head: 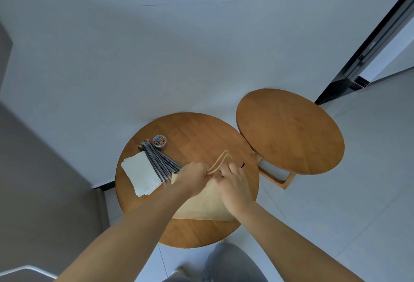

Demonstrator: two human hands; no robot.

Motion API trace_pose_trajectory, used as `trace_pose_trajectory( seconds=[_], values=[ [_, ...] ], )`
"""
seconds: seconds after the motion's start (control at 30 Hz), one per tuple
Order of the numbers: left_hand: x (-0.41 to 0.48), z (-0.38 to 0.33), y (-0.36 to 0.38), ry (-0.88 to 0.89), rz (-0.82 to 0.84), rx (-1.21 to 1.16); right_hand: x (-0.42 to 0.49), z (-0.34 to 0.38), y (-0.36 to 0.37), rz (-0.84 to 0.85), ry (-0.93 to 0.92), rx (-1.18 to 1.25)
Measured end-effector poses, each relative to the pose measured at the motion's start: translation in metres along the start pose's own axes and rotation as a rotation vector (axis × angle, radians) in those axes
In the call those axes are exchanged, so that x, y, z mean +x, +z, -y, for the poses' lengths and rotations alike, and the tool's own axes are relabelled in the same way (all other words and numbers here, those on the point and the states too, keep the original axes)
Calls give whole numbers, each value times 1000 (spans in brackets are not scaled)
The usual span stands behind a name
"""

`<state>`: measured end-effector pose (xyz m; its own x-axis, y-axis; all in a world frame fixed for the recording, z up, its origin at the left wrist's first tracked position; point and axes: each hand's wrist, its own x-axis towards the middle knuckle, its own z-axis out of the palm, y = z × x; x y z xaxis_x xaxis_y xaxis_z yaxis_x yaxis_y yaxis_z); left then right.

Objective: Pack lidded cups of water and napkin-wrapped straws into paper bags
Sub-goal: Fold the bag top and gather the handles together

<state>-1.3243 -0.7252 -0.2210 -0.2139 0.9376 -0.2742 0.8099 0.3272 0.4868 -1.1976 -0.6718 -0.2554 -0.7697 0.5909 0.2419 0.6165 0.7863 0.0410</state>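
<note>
A tan paper bag [206, 205] lies on the round wooden table [197, 129], its twisted paper handles [220, 162] pointing away from me. My left hand [192, 175] grips the bag's top edge on the left. My right hand [233, 183] pinches the top edge just beside it, at the base of the handles. A stack of white napkins [141, 175] lies at the table's left, with a bundle of dark grey straws [159, 160] fanned beside it. No cup is in view.
A small clear tub of coloured paper clips [159, 141] stands behind the straws. A second, higher round wooden table [289, 129] adjoins on the right. A small black object [242, 165] lies by my right hand. The wall runs close behind both tables.
</note>
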Motion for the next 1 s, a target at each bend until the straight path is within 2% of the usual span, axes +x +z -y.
trace_pose_trajectory(
  seconds=[0.07, 0.23, 0.33, 0.4, 0.47, 0.5, 0.6, 0.67, 0.7, 0.8, 1.0],
  values=[
    [0, 5, 5, 7, -18, 0, -16, 5, 8, -50, -1, -61],
    [5, 5, 10, -8, -25, -22, -17, 11, 10, 109, 40, -172],
    [5, 8, 7, -10, -53, -23, -14, 7, 3, 23, -22, -27],
    [5, 10, 4, 5, -47, -12, -25, 0, 1, -108, 12, 203],
    [3, 4, 0, 40, -52, 44, -37, -13, -4, -196, 247, 563],
    [1, -2, -3, 67, -62, 86, -41, -21, -8, -189, 413, 760],
    [6, -26, -22, 132, -127, 180, -42, -54, -17, -29, 1046, 1474],
    [15, -42, -38, 126, -159, 170, -44, -80, -9, 139, 1324, 1904],
    [20, -53, -44, 119, -166, 147, -45, -92, -7, 219, 1348, 1982],
    [37, -95, -52, 131, -176, 105, -41, -120, -3, 366, 1264, 1947],
    [89, -176, -37, 147, -214, 66, -25, -215, -33, 540, 1052, 1659]
  ],
)
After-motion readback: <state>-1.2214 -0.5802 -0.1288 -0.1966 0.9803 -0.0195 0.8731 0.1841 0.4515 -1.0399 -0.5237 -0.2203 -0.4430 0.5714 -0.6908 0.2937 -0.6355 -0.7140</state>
